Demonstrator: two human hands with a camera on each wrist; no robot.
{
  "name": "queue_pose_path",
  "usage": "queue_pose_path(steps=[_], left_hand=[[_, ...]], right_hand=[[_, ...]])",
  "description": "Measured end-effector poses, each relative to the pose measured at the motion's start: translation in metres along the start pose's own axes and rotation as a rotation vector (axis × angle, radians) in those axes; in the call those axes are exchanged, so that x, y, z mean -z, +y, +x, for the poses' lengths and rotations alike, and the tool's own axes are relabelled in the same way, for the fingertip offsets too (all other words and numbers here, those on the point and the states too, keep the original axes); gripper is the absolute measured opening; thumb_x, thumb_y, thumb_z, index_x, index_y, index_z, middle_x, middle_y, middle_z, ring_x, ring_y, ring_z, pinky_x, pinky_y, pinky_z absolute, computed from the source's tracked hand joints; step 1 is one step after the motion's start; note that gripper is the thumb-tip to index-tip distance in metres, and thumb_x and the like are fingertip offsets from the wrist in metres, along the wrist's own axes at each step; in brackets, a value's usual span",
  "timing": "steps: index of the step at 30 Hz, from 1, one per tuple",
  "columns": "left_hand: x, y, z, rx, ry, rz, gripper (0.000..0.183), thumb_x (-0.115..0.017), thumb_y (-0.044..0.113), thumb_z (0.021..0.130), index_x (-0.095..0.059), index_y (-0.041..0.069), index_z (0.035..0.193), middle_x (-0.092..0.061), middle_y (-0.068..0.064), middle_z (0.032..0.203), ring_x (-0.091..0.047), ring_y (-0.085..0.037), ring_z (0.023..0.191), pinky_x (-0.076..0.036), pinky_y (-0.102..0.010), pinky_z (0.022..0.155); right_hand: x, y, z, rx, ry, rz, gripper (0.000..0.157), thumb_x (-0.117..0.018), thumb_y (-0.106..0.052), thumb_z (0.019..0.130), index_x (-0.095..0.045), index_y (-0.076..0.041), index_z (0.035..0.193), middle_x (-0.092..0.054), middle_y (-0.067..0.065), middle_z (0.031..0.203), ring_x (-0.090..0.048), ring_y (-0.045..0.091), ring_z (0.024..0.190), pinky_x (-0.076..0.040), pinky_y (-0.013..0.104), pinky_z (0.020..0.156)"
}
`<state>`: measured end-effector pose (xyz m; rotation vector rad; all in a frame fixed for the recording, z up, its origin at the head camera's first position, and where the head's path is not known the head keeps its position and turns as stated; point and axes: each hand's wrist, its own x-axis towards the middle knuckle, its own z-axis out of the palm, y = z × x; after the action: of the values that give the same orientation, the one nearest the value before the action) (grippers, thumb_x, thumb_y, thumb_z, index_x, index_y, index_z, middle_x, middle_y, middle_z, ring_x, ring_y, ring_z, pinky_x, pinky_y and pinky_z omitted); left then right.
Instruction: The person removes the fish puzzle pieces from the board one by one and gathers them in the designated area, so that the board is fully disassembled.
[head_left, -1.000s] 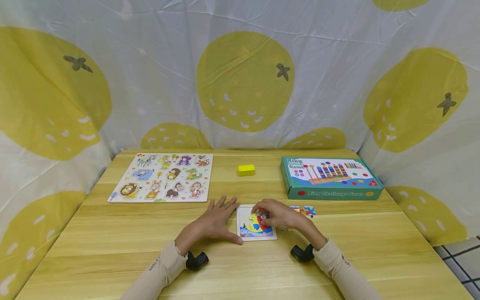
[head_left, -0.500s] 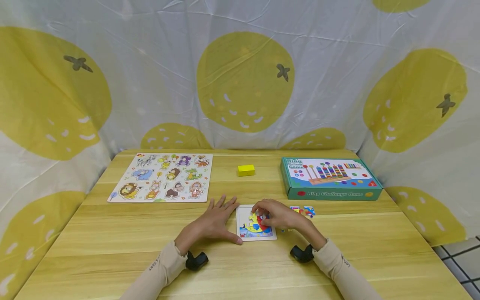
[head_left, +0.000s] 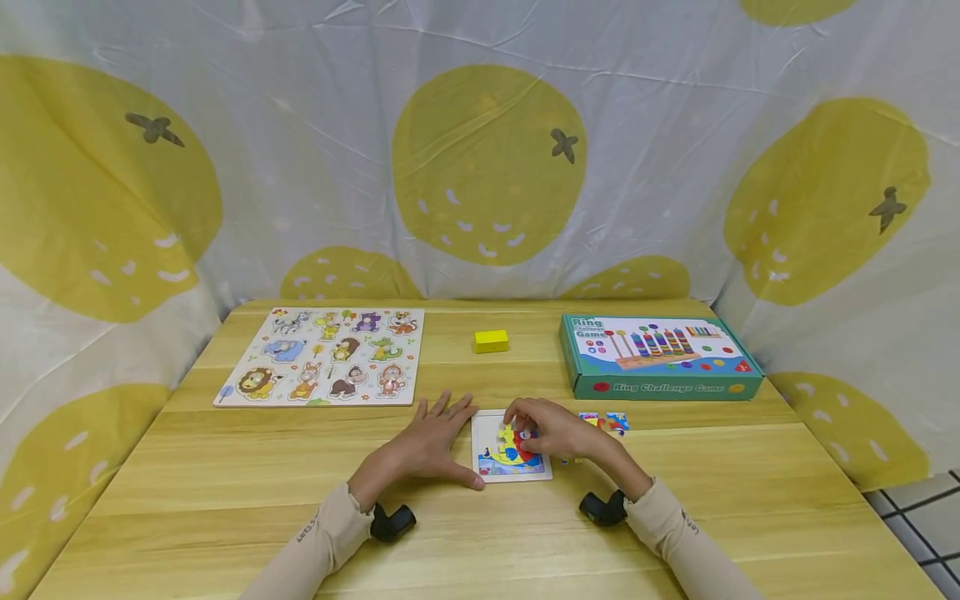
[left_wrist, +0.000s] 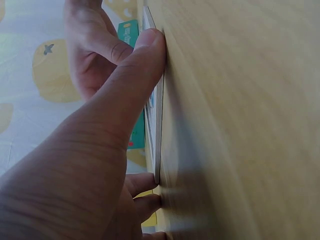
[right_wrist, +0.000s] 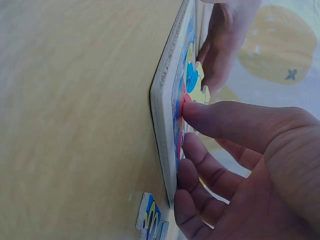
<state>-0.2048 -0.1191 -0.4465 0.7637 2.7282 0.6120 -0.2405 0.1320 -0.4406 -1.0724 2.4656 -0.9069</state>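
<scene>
The nearly square puzzle tray (head_left: pixel 487 422) lies flat on the desk (head_left: pixel 480 542) between the hands, its sides running away from the person and its blue seabed strip along the near edge; no clear long axis can be told. The left hand (head_left: pixel 429 447) spreads its fingers wide, bracketing the tray's left side, while the right hand (head_left: pixel 557 428) holds its curled fingers narrow about a red puzzle piece (right_wrist: pixel 186 95), whose long axis is hidden.

A curtained-off indoor spot, its exact kind unclear: fruit-print fabric (head_left: pixel 660 150) around a wood-grain table (head_left: pixel 480 546), floor tiles (head_left: pixel 926 510) alongside
</scene>
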Motion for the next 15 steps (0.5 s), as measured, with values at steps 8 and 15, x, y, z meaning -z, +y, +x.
queue_pose_path(steps=[8, 15], left_hand=[[-0.0010, -0.0007, 0.0000, 0.006, -0.001, 0.007, 0.114, -0.073, 0.071, 0.065, -0.029, 0.011, 0.151, -0.018, -0.006, 0.160, -0.003, -0.037, 0.146, 0.002, -0.065, 0.111], [-0.0007, -0.0006, 0.0004, 0.004, -0.002, 0.008, 0.113, -0.073, 0.071, 0.065, -0.029, 0.011, 0.151, -0.018, -0.006, 0.160, -0.003, -0.038, 0.146, 0.002, -0.065, 0.111]], right_hand=[[-0.0010, 0.0012, 0.0006, -0.004, 0.011, -0.014, 0.030, -0.069, -0.002, 0.084, -0.057, -0.009, 0.111, -0.058, 0.000, 0.090, -0.053, 0.016, 0.080, -0.046, 0.025, 0.073], [-0.0011, 0.0006, 0.0010, -0.014, 0.006, 0.004, 0.030, -0.069, -0.002, 0.085, -0.056, -0.009, 0.111, -0.056, 0.001, 0.085, -0.051, 0.017, 0.075, -0.044, 0.024, 0.068]])
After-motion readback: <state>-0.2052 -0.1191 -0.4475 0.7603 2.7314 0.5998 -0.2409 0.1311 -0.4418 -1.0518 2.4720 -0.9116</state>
